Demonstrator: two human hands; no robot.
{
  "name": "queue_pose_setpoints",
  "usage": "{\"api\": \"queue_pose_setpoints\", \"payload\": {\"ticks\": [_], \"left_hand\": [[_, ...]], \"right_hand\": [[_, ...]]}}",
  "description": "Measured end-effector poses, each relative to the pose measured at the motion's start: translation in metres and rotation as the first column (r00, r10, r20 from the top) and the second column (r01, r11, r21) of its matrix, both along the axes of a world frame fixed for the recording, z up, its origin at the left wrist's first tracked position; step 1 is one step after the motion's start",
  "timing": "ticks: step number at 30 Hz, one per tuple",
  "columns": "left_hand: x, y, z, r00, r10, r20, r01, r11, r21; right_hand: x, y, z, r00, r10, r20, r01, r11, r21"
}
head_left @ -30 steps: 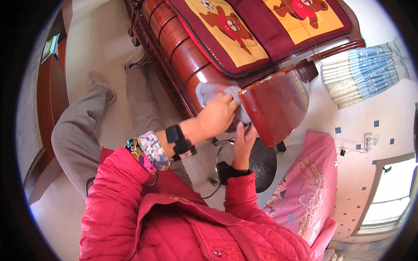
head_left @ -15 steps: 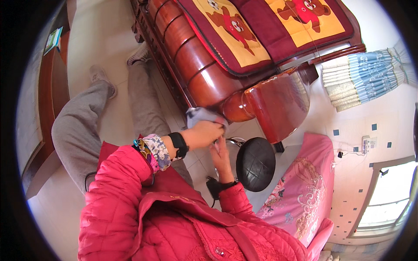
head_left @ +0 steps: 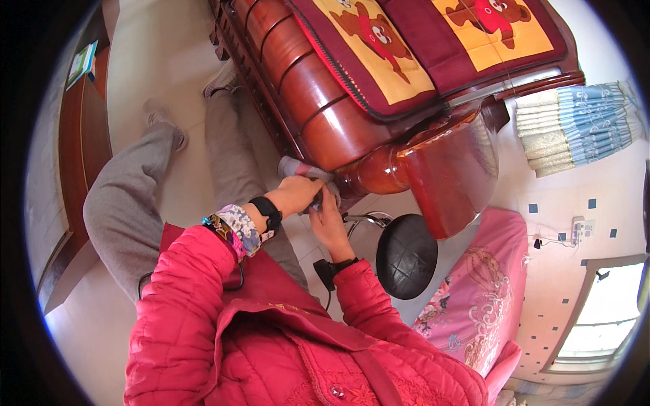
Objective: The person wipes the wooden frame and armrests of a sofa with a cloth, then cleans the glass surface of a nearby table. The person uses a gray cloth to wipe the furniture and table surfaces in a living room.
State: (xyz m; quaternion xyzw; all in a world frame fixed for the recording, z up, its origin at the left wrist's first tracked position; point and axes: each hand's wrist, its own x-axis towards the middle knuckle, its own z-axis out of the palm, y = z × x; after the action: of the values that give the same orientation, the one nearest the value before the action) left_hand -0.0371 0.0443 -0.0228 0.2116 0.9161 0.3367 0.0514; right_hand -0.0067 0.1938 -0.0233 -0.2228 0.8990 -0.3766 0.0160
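Observation:
In front of the wooden sofa's near corner, my left hand is closed round a bunched grey cloth with pinkish and dark patches. The cloth sticks out past the knuckles, close to the sofa's rounded wooden front. My right hand meets the left from below, its fingers pinched on a dark part at the bunch's lower end. Just what lies between the fingertips is mostly hidden. A dark band and bright bracelets circle my left wrist; a black strap is on my right wrist.
A round black padded stool with a metal frame stands beside my right hand. Bear-print cushions cover the sofa. A pink flowered cover drapes at the right. My grey-trousered legs stretch away at the left, near a brown wooden cabinet.
Both hands have shifted slightly left and stay together on the cloth. The cloth, blurred before, now shows more clearly. Sofa and stool appear a little farther right as the view moved.

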Motion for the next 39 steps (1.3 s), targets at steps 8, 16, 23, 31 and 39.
{"api": "queue_pose_setpoints", "payload": {"ticks": [8, 16, 23, 31, 39], "left_hand": [[0.017, 0.004, -0.002, 0.997, -0.060, -0.043, 0.059, 0.998, -0.030], [0.001, 0.013, 0.029, 0.973, 0.089, -0.214, -0.072, 0.994, 0.086], [-0.011, 0.017, 0.035, 0.998, 0.007, -0.063, -0.008, 1.000, -0.016], [0.002, 0.020, 0.030, 0.994, 0.075, -0.085, -0.070, 0.996, 0.052], [0.003, 0.012, 0.020, 1.000, 0.018, 0.006, -0.017, 0.985, -0.174]], "right_hand": [[0.042, 0.038, -0.024, 0.950, 0.009, 0.312, -0.011, 1.000, 0.004], [0.028, 0.011, 0.028, 0.997, -0.013, 0.077, 0.039, 0.939, -0.342], [0.005, -0.001, 0.037, 0.993, -0.058, 0.101, 0.081, 0.966, -0.245], [0.025, 0.009, 0.013, 0.917, -0.052, 0.396, 0.241, 0.862, -0.445], [0.044, 0.011, -0.009, 0.827, -0.053, 0.559, 0.356, 0.820, -0.448]]}}
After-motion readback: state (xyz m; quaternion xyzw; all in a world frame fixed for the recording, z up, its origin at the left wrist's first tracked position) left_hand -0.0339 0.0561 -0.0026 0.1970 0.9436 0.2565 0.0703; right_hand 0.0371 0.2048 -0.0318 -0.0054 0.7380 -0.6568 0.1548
